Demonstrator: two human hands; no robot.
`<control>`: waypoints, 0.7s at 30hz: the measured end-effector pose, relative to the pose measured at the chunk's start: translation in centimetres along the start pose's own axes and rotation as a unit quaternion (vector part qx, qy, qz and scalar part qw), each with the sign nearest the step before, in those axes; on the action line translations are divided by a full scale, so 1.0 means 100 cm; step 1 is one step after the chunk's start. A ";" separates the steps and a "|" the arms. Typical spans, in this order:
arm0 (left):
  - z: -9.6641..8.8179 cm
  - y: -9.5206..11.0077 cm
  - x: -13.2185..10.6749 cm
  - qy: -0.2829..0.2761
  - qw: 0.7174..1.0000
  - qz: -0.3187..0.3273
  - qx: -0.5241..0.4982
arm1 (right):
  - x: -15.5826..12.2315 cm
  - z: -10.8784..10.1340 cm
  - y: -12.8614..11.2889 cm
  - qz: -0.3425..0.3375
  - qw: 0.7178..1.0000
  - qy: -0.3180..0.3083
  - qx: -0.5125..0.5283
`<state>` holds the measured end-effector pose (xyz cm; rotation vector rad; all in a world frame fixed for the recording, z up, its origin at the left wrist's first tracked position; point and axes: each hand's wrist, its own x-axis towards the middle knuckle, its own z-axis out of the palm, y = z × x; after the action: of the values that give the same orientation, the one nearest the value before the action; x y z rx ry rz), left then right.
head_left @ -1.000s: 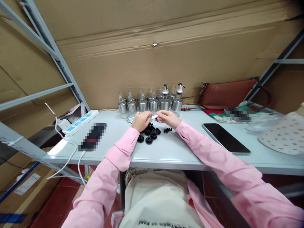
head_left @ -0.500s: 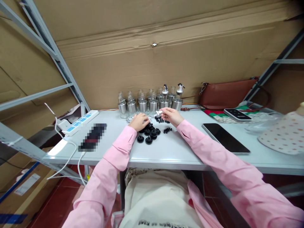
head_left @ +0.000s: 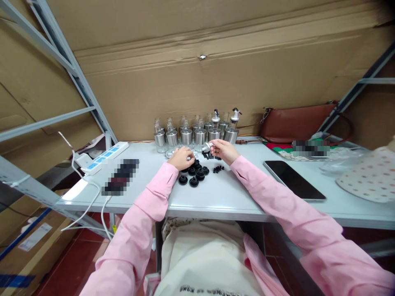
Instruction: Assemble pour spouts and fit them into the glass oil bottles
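Observation:
My right hand [head_left: 224, 150] is closed on a small silver pour spout [head_left: 207, 146], held just above the table in front of the bottles. My left hand [head_left: 182, 158] rests curled over a heap of black rubber stoppers [head_left: 195, 174]; what its fingers grip is hidden. A few small black caps [head_left: 218, 169] lie to the right of the heap. Behind stands a row of several steel-and-glass oil bottles [head_left: 197, 133]; two at the right end carry spouts.
On the grey table [head_left: 216, 197] a tablet [head_left: 293, 179] lies at the right, a white power strip [head_left: 103, 158] with cables at the left, a brown bag [head_left: 296, 121] at the back, and a dotted cloth [head_left: 370, 176] at far right. Cardboard lines the wall behind.
My hands have parted: the right one kept the spout and moved back toward the bottles, while the left one dropped onto the stopper heap.

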<state>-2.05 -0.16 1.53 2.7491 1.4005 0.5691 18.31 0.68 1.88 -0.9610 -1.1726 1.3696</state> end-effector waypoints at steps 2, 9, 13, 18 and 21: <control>-0.001 0.000 0.000 0.018 0.999 0.014 -0.022 | 0.000 0.000 -0.001 0.002 1.000 0.003 0.005; -0.003 0.005 -0.001 0.114 0.988 0.065 -0.087 | 0.003 -0.001 0.004 0.025 0.999 0.027 -0.004; -0.002 0.010 -0.002 0.170 0.975 0.096 -0.110 | 0.003 0.000 0.007 0.032 0.999 0.022 -0.004; 0.003 0.014 -0.001 0.172 0.967 0.127 -0.140 | 0.000 0.003 0.007 0.046 0.998 -0.037 0.013; 0.004 0.015 -0.001 0.172 0.964 0.130 -0.155 | -0.001 0.003 0.007 0.046 0.997 -0.057 0.025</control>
<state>-0.84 -1.04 1.42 2.6741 0.8872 1.2131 17.85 0.56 1.26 -0.9201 -1.1852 1.5389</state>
